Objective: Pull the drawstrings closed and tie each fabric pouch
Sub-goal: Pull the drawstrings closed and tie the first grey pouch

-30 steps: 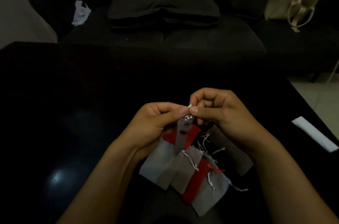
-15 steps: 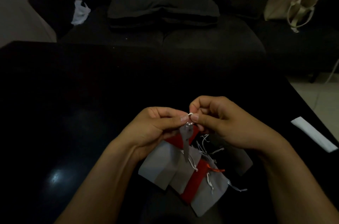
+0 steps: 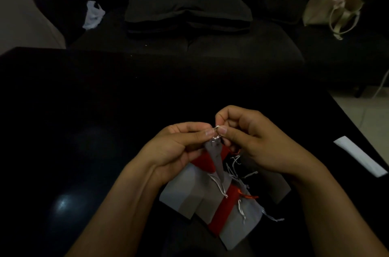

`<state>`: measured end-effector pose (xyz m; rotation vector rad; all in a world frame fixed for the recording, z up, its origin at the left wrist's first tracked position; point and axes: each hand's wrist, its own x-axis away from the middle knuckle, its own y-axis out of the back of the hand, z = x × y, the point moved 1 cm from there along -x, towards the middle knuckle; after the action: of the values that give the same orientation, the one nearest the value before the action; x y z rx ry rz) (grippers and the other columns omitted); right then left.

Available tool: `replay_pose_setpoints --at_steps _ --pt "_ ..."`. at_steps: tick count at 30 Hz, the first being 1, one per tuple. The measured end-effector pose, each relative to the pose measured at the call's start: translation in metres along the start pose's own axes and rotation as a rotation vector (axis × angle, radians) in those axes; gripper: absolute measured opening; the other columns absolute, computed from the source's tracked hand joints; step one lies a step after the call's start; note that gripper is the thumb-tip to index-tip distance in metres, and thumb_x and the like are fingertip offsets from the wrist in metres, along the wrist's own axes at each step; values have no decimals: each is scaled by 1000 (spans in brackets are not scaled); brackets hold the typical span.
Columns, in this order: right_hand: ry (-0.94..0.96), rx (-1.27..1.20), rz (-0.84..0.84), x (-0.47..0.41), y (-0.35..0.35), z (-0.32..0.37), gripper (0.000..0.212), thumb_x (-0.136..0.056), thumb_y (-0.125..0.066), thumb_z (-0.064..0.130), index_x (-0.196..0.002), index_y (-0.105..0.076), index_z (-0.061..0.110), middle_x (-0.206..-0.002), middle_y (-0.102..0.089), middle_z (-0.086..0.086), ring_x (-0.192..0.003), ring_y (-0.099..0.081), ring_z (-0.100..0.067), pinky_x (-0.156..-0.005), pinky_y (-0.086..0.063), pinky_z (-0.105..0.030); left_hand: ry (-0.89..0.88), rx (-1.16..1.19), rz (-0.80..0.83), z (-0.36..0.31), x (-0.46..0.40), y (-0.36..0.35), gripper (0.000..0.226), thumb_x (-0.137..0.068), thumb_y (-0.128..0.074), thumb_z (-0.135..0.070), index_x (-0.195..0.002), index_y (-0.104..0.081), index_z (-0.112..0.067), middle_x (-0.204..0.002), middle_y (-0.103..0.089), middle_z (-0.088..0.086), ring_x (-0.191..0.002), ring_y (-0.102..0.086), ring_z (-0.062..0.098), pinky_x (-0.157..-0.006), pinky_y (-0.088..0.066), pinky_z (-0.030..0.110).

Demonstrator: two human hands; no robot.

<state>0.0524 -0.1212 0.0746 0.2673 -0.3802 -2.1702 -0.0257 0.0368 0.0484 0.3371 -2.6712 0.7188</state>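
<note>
Above the heap of pouches (image 3: 227, 200) on the dark table (image 3: 88, 113), a grey pouch (image 3: 214, 156) hangs by its gathered neck, held between both hands. The left hand (image 3: 179, 149) is closed, thumb and forefinger pinching the neck and one run of the silver drawstring (image 3: 216, 132). The right hand (image 3: 259, 143) is also curled shut, its thumb and forefinger nipping the string's loop just beside the left thumb. Whether a knot is already formed there is too small and dim to tell.

To tie well, the left pinch should probably keep the neck cinched so the gathers don't slacken while the right hand feeds the end through. Pull evenly, snugging the knot against the fabric. Loose cords from the heap lie just below the hands and could snag.
</note>
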Motion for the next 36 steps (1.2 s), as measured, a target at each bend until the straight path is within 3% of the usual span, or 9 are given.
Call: replay_pose_setpoints --at_steps 2,5,8,12,15,18,25,32,36 --pt "-14 -77 -60 0 1 0 9 -93 -61 6 -98 -64 13 -68 -66 -4 -62 -61 -12 -60 -49 -20 -16 50 -42 -3 2 -2 28 -63 -71 -3 -90 -69 -7 -90 -75 15 -82 -73 22 -82 -58 33" --pt "-88 -59 -178 2 8 -2 31 -86 -69 3 -113 -68 17 -76 -74 -10 -66 -70 -16 -64 -55 -23 -148 1 -125 -7 3 -2 36 -60 -72 -5 -95 -67 -11 -80 -77 7 -71 -74 13 -68 -61 24" --pt "-81 281 -190 3 14 -2 13 -85 -73 10 -92 -77 21 -72 -74 -2 -67 -71 -9 -66 -59 -29 -351 -146 -217 -7 4 -2 30 -69 -75 2 -96 -68 -11 -80 -77 8 -72 -74 14 -65 -56 18" --pt "94 527 -189 1 4 3 5 -86 -74 18 -87 -77 21 -78 -70 9 -77 -66 0 -69 -50 -15 -592 -444 -317 -2 2 -2 23 -77 -77 0 -95 -70 -14 -81 -77 1 -79 -75 10 -71 -58 20" --pt "264 636 -189 -5 -4 5 10 -84 -75 15 -92 -79 18 -83 -68 5 -75 -63 -2 -68 -47 -13 -624 -585 -272 0 3 -3 22 -78 -77 -1 -94 -70 -13 -79 -75 -1 -75 -73 7 -65 -56 15" --pt "309 726 -210 -5 -5 3 11 -81 -75 12 -90 -79 18 -85 -68 4 -78 -62 -7 -68 -49 -18 -521 -658 -103 0 5 -6 25 -79 -76 0 -100 -69 -11 -82 -76 3 -78 -74 9 -67 -57 17" --pt "76 67 -343 -1 2 4 10 -77 -78 6 -83 -79 14 -78 -76 1 -75 -73 -10 -71 -58 -23 -429 -422 85 -10 8 -3 38 -69 -75 -6 -106 -67 -11 -83 -77 12 -81 -75 21 -71 -58 23" --pt "-6 -102 -411 -2 -2 6 5 -78 -75 3 -83 -77 4 -75 -75 -11 -67 -71 -12 -63 -56 -19 -544 -314 -17 -4 8 -9 27 -69 -72 -12 -97 -72 -12 -86 -77 3 -83 -74 12 -70 -56 16" --pt "-79 -138 -489 -1 -5 -1 6 -77 -78 9 -79 -75 3 -69 -72 -15 -58 -66 -12 -55 -51 -17 -591 -345 -66 2 5 -12 20 -80 -69 1 -98 -72 -6 -90 -76 5 -83 -74 11 -73 -56 17"
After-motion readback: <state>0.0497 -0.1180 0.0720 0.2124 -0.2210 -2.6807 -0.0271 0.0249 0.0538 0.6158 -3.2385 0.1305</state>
